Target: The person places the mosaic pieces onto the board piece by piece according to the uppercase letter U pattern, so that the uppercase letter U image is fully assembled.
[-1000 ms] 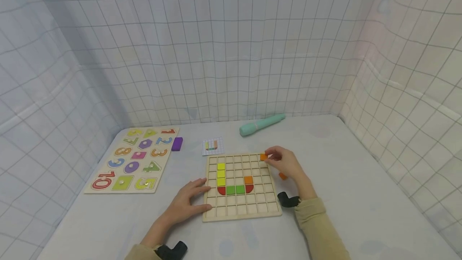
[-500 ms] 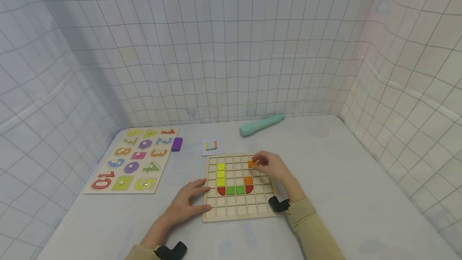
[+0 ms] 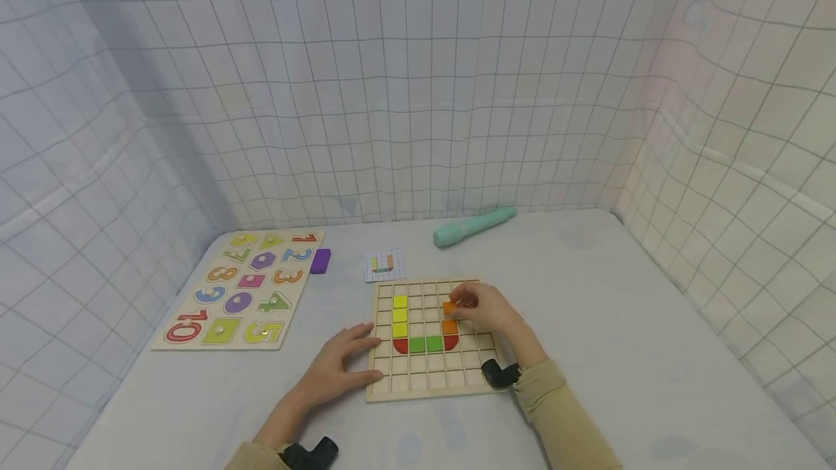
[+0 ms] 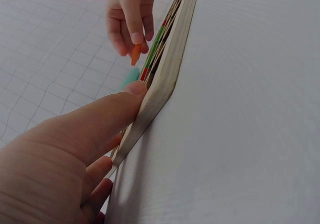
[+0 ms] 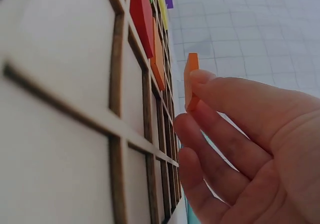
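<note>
My right hand (image 3: 486, 309) pinches a square orange tile (image 5: 189, 87) between thumb and fingers, just above the wooden grid board (image 3: 418, 381). Below it in the same column, another orange tile (image 3: 449, 328) sits in a cell, directly over a red rounded corner tile (image 3: 451, 341). Green tiles (image 3: 426, 344) run leftward to a second red corner tile (image 3: 401, 345), with a column of yellow tiles (image 3: 400, 315) rising above that. My left hand (image 3: 336, 365) rests at the board's left edge, fingers extended and thumb touching the frame.
A small pattern card (image 3: 385, 265) lies behind the board. Left of it are a purple block (image 3: 321, 261) and a number-and-shape puzzle board (image 3: 238, 292). A mint-green stick-shaped object (image 3: 473, 226) lies near the back wall. Gridded cloth walls (image 3: 418, 93) enclose the table.
My right hand has carried the orange tile left and toward me, from the board's far right corner to above the placed orange tile. The left hand stays still.
</note>
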{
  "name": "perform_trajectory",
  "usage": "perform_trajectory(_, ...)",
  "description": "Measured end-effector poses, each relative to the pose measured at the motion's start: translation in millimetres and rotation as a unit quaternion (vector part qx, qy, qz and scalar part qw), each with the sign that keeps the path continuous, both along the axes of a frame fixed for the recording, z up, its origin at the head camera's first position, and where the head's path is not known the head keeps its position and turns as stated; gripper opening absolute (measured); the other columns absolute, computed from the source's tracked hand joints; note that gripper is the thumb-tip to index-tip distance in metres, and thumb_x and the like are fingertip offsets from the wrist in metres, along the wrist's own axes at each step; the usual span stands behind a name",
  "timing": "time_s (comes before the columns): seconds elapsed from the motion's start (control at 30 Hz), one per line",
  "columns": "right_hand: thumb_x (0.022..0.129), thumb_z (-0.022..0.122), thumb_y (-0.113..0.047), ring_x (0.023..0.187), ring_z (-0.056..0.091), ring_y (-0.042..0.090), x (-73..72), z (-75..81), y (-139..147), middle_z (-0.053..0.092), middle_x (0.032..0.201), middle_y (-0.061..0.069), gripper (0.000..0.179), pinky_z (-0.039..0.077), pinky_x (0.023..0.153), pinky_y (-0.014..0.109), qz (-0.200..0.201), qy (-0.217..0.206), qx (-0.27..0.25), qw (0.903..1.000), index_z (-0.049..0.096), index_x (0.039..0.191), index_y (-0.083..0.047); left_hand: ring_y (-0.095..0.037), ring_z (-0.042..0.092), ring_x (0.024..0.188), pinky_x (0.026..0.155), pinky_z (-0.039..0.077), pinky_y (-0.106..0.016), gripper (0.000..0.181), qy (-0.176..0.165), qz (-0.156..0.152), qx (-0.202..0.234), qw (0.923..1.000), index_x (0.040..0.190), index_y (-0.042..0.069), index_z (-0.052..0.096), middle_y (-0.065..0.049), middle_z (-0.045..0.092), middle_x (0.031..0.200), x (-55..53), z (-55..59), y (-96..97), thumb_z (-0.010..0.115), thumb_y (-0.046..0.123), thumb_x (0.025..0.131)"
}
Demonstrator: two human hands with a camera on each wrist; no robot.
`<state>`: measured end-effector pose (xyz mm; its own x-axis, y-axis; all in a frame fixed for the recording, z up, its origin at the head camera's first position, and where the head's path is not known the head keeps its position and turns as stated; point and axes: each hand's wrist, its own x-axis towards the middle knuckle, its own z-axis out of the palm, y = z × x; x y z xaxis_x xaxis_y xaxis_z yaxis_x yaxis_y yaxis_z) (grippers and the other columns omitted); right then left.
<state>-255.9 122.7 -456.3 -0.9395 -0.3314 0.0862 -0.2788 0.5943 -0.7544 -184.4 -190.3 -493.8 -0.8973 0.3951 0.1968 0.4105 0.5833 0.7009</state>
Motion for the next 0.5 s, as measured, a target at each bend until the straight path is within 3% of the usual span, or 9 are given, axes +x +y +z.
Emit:
perform_trajectory(0.23, 0.084, 0.072, -0.013, 0.086, 0.058, 0.012, -3.0, -12.9, 4, 0.064, 0.094, -0.002, 0.019, 0.052, 0.078, 0.028, 0.032, 0.021, -0.013, 0.9992, 0.066, 0.102, -0.011, -0.029, 0.03, 0.136, 0.114, 0.017, -0.048, 0.057, -0.001, 0.001, -0.003, 1.0, 0.122, 0.017, 0.063, -0.004, 0.043, 0.143, 0.4, 1.2, 0.6, 0.076, 0.045, 0.074)
perform_trajectory(0.5, 0.084, 0.072, -0.015, 0.084, 0.058, 0.012, -1.8, -14.6, 4, 0.064, 0.093, -0.001, 0.02, 0.052, 0.075, 0.028, 0.035, 0.028, -0.014, 0.9989, 0.068, 0.103, -0.012, -0.03, 0.03, 0.136, 0.114, 0.016, -0.048, 0.058, -0.014, 0.005, -0.002, 0.9999, 0.123, 0.016, 0.063, -0.004, 0.042, 0.144, 2.3, 4.4, 0.9, 0.077, 0.043, 0.074)
